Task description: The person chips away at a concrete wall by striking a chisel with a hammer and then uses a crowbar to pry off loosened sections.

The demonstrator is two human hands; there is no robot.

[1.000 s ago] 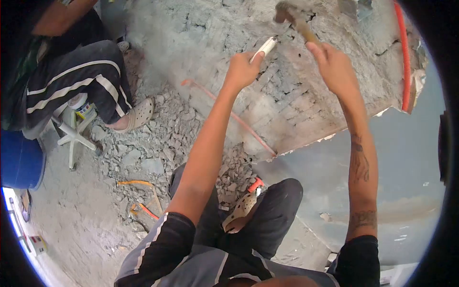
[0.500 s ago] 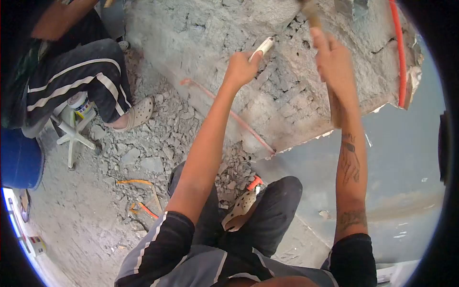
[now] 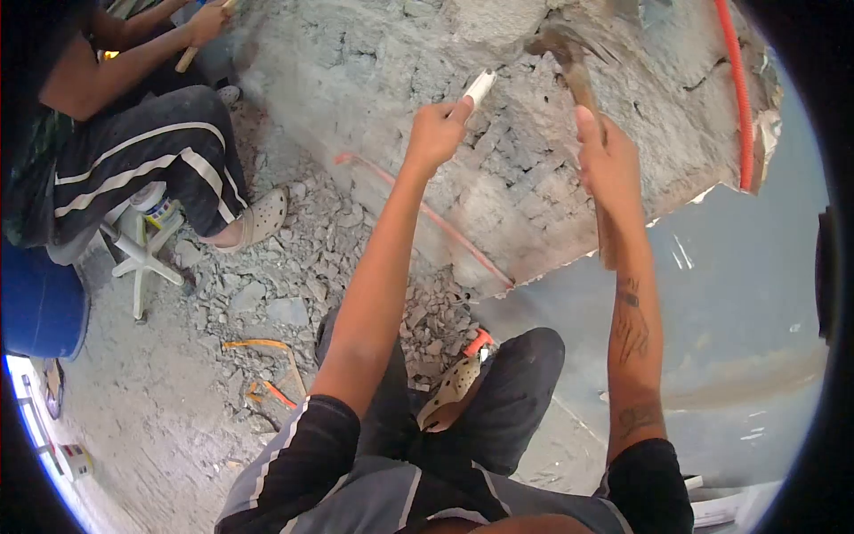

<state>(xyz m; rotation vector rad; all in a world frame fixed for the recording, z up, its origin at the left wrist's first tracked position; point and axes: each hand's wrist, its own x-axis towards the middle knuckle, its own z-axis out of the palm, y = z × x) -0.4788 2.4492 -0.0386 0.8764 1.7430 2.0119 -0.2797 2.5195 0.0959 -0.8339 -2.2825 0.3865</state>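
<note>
Down comes our right hand (image 3: 611, 173), lower than half a second ago, and the hammer (image 3: 576, 76) has dropped fully into view; our left hand (image 3: 435, 138) has slid slightly toward 8 o'clock. We've got the right clamped around the hammer's wooden handle, at 2 o'clock, with its butt running down beside our forearm and its head up at 1 o'clock. At 12, our left is closed around a pale tool (image 3: 480, 92), its exposed end angled toward 1 o'clock. Hammer head and pale tool are apart, both over the rough masonry (image 3: 400, 80); we can't tell whether either is touching it.

Out at 2 o'clock, we see a ribbed orange conduit (image 3: 737, 98) running along the masonry; a pinkish tube (image 3: 454, 229) slants across near the centre. Loose rubble (image 3: 267, 267) spreads toward 9 o'clock, an orange strip (image 3: 253, 343) lying at 8. Just past 5 o'clock, there's an orange piece (image 3: 479, 342) beside our shoe (image 3: 451, 387). Over at 10, a co-worker's hand (image 3: 209, 22) has come into view, gripping a wooden handle (image 3: 187, 59), with a blue bin (image 3: 43, 303) at 9.
</note>
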